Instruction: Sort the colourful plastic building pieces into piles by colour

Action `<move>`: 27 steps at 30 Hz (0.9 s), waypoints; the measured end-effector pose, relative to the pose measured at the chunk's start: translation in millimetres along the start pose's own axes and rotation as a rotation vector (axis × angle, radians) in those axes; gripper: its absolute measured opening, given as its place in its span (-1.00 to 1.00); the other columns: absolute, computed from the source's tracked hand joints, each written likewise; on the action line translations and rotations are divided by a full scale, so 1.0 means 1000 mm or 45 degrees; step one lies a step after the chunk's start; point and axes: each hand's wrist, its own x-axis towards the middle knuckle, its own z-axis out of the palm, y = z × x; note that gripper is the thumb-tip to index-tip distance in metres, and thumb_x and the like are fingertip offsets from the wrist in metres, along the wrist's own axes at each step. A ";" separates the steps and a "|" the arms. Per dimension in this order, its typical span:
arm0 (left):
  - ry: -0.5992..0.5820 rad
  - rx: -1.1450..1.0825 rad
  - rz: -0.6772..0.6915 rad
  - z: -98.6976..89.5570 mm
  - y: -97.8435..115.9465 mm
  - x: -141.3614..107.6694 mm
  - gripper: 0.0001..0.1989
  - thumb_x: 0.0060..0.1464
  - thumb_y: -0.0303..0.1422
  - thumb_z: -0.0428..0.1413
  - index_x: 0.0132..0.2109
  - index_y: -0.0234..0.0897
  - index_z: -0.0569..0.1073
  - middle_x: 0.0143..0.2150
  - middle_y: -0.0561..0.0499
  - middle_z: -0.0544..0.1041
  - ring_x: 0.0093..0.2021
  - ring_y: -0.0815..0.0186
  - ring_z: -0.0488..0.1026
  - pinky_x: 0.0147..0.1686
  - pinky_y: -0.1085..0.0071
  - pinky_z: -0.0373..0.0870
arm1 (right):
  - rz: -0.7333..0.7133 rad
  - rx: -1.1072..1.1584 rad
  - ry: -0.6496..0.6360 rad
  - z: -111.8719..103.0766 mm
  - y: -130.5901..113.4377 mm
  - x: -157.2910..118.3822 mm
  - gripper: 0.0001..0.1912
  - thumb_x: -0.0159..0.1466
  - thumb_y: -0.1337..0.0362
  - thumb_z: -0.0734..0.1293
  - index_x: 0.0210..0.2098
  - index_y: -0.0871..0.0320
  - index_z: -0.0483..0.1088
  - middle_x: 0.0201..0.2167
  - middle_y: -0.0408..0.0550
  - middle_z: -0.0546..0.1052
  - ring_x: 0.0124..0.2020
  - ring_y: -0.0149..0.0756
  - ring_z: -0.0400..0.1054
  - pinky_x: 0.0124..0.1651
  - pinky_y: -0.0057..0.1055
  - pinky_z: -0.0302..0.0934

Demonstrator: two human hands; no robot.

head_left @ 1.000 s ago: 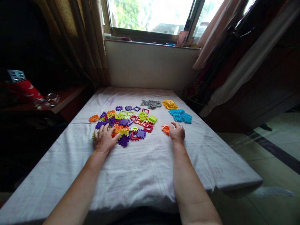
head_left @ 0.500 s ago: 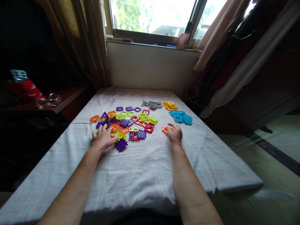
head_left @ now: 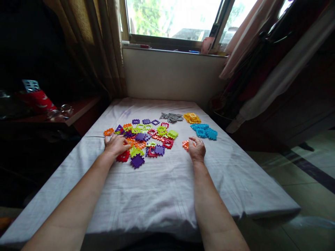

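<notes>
Several interlocking plastic tiles in purple, lime, orange and red lie in a loose, overlapping heap (head_left: 140,136) on the cloth-covered table. My left hand (head_left: 115,145) reaches over the heap's left side, fingers extended among the tiles and partly hiding them. Just below its fingers sits a red tile (head_left: 123,156), beside a dark purple tile (head_left: 137,161) at the near edge. To the right, my right hand (head_left: 197,150) is curled with its fingers closed on an orange tile (head_left: 185,145), which it partly covers.
Sorted tiles lie toward the far right: a grey pile (head_left: 171,117), a yellow pile (head_left: 192,118) and a blue pile (head_left: 204,131). A side desk (head_left: 81,109) with glasses and a red container (head_left: 42,101) stands left. A window and wall rise behind the table.
My left hand has shifted at the heap's left side, its fingers now pointing more to the right, and a red tile shows below it. The right hand stays at the orange tile.
</notes>
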 end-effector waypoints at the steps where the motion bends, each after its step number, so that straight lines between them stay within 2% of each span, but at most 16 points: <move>1: -0.025 0.000 -0.020 -0.001 0.001 0.000 -0.79 -0.04 -0.08 0.18 -0.33 -0.03 0.62 0.21 0.02 0.51 0.30 -0.06 0.26 0.30 -0.09 0.02 | -0.006 0.011 0.007 0.000 0.000 0.000 -0.72 0.16 0.32 0.24 -0.26 0.20 0.57 -0.11 0.12 0.59 0.01 -0.14 0.43 0.19 -0.22 0.23; 4: -0.040 0.045 -0.039 -0.001 0.005 -0.003 -0.63 -0.02 0.00 0.16 -0.13 -0.05 0.60 0.28 -0.04 0.44 0.32 -0.06 0.23 0.30 -0.07 0.03 | -0.030 0.041 0.022 0.002 0.001 0.001 -0.74 0.15 0.32 0.25 -0.29 0.19 0.57 -0.14 0.11 0.60 -0.02 -0.13 0.44 0.16 -0.21 0.26; 6: -0.014 0.096 -0.044 0.000 0.008 -0.006 -0.45 -0.02 0.05 0.14 0.05 -0.12 0.53 0.35 -0.15 0.33 0.36 -0.11 0.15 0.31 -0.13 -0.02 | -0.048 0.057 0.029 0.003 0.002 0.001 -0.76 0.15 0.32 0.26 -0.31 0.18 0.57 -0.15 0.11 0.60 -0.04 -0.14 0.45 0.14 -0.21 0.27; 8: -0.010 0.136 -0.056 0.002 0.011 -0.010 -0.35 0.00 0.10 0.11 0.13 -0.19 0.48 0.39 -0.24 0.25 0.40 -0.15 0.07 0.32 -0.19 -0.08 | -0.066 0.065 0.034 0.004 0.002 0.001 -0.76 0.15 0.31 0.26 -0.31 0.18 0.57 -0.16 0.11 0.60 -0.05 -0.14 0.45 0.13 -0.21 0.27; 12: -0.070 0.135 -0.066 0.003 0.020 -0.014 -0.40 0.04 0.12 0.09 0.08 -0.17 0.52 0.40 -0.22 0.24 0.40 -0.17 0.05 0.30 -0.21 -0.04 | -0.080 0.067 0.033 0.004 0.001 0.000 -0.75 0.16 0.30 0.25 -0.31 0.17 0.57 -0.17 0.10 0.60 -0.04 -0.14 0.45 0.14 -0.21 0.27; 14: -0.052 0.109 -0.049 0.002 0.025 -0.015 -0.44 0.02 0.09 0.13 0.05 -0.16 0.52 0.36 -0.20 0.31 0.37 -0.15 0.14 0.28 -0.15 0.04 | -0.080 0.067 0.024 0.004 0.000 0.000 -0.75 0.17 0.30 0.24 -0.32 0.17 0.57 -0.15 0.11 0.60 -0.03 -0.13 0.45 0.14 -0.20 0.27; 16: 0.000 0.059 -0.032 0.000 0.028 -0.016 -0.51 0.02 0.01 0.16 0.02 -0.15 0.51 0.23 -0.17 0.46 0.26 -0.06 0.31 0.22 0.00 0.18 | -0.076 0.067 0.013 0.002 -0.002 0.000 -0.75 0.17 0.31 0.24 -0.31 0.17 0.57 -0.14 0.11 0.60 -0.02 -0.14 0.45 0.15 -0.21 0.27; 18: 0.054 -0.043 -0.050 -0.003 0.031 -0.016 -0.62 0.07 -0.09 0.14 -0.01 -0.13 0.50 0.03 -0.09 0.59 0.07 0.07 0.47 0.09 0.18 0.31 | -0.047 0.068 -0.009 0.001 -0.005 -0.001 -0.73 0.17 0.30 0.23 -0.28 0.17 0.57 -0.15 0.11 0.61 -0.03 -0.14 0.47 0.13 -0.22 0.28; 21: 0.161 -0.273 -0.082 -0.005 0.038 -0.018 -0.74 0.13 -0.17 0.09 -0.08 -0.11 0.51 -0.18 0.00 0.64 -0.16 0.19 0.56 -0.13 0.33 0.39 | 0.037 0.110 -0.098 0.002 -0.012 -0.005 -0.71 0.20 0.23 0.24 -0.21 0.16 0.56 -0.20 0.06 0.63 -0.15 -0.16 0.52 0.01 -0.25 0.36; 24: 0.240 -0.638 0.024 -0.001 0.053 -0.021 -0.76 0.11 -0.17 0.11 -0.15 -0.16 0.52 -0.24 0.02 0.64 -0.24 0.25 0.56 -0.22 0.38 0.41 | -0.006 0.249 -0.288 0.007 -0.025 -0.015 -0.71 0.22 0.15 0.30 -0.17 0.14 0.55 -0.28 -0.01 0.65 -0.28 -0.22 0.54 -0.11 -0.30 0.40; 27: 0.150 -1.040 0.196 0.010 0.079 -0.028 -0.73 0.06 -0.14 0.15 -0.18 -0.21 0.52 -0.27 0.01 0.64 -0.26 0.27 0.56 -0.24 0.39 0.45 | -0.154 0.442 -0.543 0.015 -0.040 -0.031 -0.68 0.21 0.08 0.37 -0.11 0.09 0.53 -0.33 -0.09 0.66 -0.35 -0.29 0.54 -0.18 -0.36 0.40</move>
